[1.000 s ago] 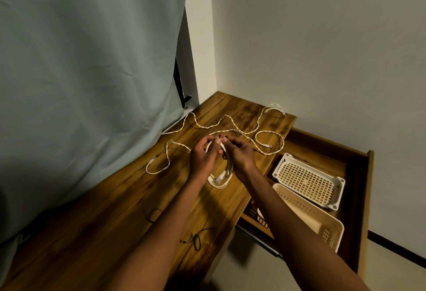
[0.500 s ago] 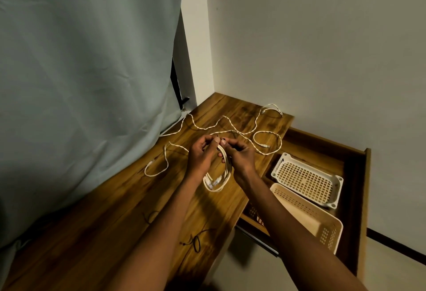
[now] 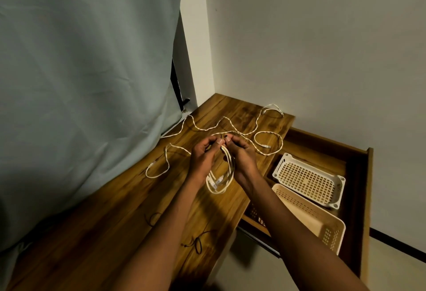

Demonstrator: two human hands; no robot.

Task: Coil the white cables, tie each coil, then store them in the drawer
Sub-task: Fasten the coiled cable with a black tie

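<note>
I see both grips pinching the top of the white coil (image 3: 222,173) above the counter (image 3: 110,207): left hand (image 3: 204,156), right hand (image 3: 242,154). Loose cable (image 3: 268,143) lies near the far edge. The open drawer (image 3: 359,198) holds two baskets: white basket (image 3: 309,180), beige basket (image 3: 315,219); I see nothing in either.

The counter (image 3: 115,210) is warm brown wood with darker grain streaks. The cables (image 3: 230,127) are white, with a twisted look along their length. Two baskets sit in the brown drawer (image 3: 359,198): a white one (image 3: 309,180) and a cream one (image 3: 311,217), both perforated in a grid. The curtain (image 3: 80,72) is pale grey-green.
</note>
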